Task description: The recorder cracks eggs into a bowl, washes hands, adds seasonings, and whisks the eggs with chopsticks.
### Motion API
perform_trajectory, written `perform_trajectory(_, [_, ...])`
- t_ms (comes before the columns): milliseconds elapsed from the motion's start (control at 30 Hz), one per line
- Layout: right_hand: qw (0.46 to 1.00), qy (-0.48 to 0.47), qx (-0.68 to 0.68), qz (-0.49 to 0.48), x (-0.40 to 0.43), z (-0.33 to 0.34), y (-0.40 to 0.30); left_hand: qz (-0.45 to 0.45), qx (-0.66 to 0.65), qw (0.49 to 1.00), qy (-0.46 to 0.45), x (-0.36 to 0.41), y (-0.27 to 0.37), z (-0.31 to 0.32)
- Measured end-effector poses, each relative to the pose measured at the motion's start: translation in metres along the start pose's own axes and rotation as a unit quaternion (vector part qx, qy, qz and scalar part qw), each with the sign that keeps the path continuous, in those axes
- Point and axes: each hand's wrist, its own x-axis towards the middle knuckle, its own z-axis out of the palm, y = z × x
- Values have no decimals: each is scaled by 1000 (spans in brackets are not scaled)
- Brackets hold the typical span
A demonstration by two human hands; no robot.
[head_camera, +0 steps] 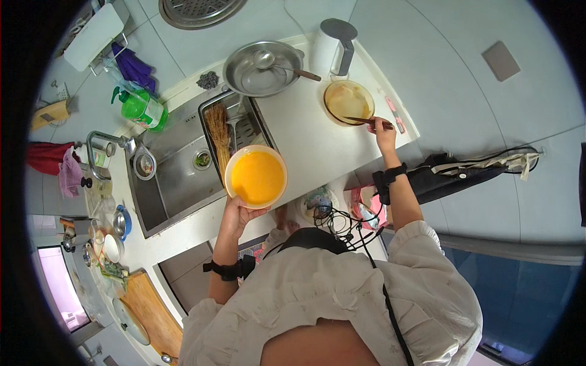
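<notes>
My left hand grips the rim of a pale bowl by the sink's right front corner. Smooth yellow-orange liquid, like beaten egg, fills much of it. Dark wooden chopsticks are in my right hand, above the counter's right end. Their tips reach over the near rim of an amber-tinted glass bowl. Inside that bowl is a pale, cloudy content with yellowish smears at the side. Whether the tips touch it I cannot tell.
A steel basin holds a ladle. Behind the glass bowl stands a white electric kettle. The steel sink has a rack with a straw brush. Green soap bottle and faucet stand left. Black cables hang at my waist.
</notes>
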Motion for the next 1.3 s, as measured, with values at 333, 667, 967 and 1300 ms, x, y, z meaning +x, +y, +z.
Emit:
perform_trajectory(333, [992,32,-97,-70,-28,-11,-113,18,-2,1000,15,-8,1,-4])
perform_trajectory(667, [934,-40,-268,-231,-79,-4,-96,42,-34,998,40,-54,-8,-10])
perform_trajectory(967, [884,-394,27,-251,-175,71,-212,115,-71,988,80,-153,-28,-29])
perform_trajectory(1300, [737,-667,9,-109,-336,159,-270,210,-192,941,182,-309,-86,-61])
